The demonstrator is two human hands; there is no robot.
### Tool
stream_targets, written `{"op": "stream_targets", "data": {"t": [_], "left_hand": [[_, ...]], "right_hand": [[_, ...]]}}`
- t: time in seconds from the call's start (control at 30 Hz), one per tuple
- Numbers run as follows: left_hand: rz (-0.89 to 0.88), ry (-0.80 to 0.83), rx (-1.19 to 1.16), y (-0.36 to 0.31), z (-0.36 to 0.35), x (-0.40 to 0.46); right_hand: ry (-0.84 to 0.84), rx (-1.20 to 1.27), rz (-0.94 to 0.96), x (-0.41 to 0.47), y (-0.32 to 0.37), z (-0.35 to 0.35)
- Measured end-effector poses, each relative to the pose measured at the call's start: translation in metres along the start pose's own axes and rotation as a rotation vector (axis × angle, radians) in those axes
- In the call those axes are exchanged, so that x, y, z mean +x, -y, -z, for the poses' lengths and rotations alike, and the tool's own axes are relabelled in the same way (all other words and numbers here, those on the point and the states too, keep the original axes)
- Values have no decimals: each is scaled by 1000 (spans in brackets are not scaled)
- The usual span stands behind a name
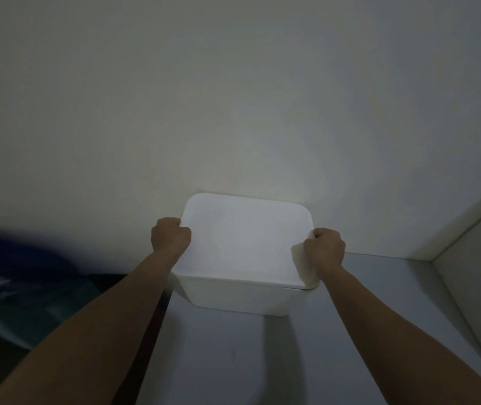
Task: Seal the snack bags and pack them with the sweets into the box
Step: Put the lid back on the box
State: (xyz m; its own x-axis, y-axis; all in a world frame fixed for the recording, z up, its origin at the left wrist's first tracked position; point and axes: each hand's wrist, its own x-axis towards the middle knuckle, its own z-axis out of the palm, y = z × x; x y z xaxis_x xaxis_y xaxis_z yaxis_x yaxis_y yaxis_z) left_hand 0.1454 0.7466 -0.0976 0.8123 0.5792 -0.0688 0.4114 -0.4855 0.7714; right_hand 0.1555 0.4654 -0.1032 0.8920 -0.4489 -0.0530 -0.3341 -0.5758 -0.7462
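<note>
A white box point(238, 299) with a flat white lid point(245, 238) stands on a pale surface, pushed back against the wall. My left hand point(170, 235) grips the box at its left side, fingers curled under the lid's edge. My right hand point(324, 248) grips the box's right side handle in the same way. The lid covers the box, so what lies inside is hidden. No snack bags or sweets show.
The box rests on a grey-white tabletop point(233, 361) against a plain wall point(233, 97). A white panel point(467, 282) juts in at the right. Dark blue and teal bags or cloth point(29, 287) lie in shadow at the left, below the tabletop's edge.
</note>
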Motion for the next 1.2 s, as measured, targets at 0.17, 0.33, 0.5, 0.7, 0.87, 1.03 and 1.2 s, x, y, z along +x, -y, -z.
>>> {"op": "stream_targets", "data": {"t": [0.17,0.33,0.5,0.7,0.87,1.03,1.2], "left_hand": [[-7,6,-59,11,-3,5],[18,102,-114,21,-6,10],[20,161,-111,28,-9,11],[-95,143,14,37,-19,0],[-159,73,167,44,-33,1],[-399,69,448,39,-36,-8],[-451,101,663,38,-39,-7]], "right_hand": [[-29,64,-28,-3,-2,-6],[61,53,-44,-6,-3,-7],[102,-57,-5,-11,-4,-5],[-5,-192,129,-20,-18,-16],[-9,-366,353,-20,-25,-25],[94,-518,416,-18,-27,-29],[118,-596,438,-19,-27,-30]]}}
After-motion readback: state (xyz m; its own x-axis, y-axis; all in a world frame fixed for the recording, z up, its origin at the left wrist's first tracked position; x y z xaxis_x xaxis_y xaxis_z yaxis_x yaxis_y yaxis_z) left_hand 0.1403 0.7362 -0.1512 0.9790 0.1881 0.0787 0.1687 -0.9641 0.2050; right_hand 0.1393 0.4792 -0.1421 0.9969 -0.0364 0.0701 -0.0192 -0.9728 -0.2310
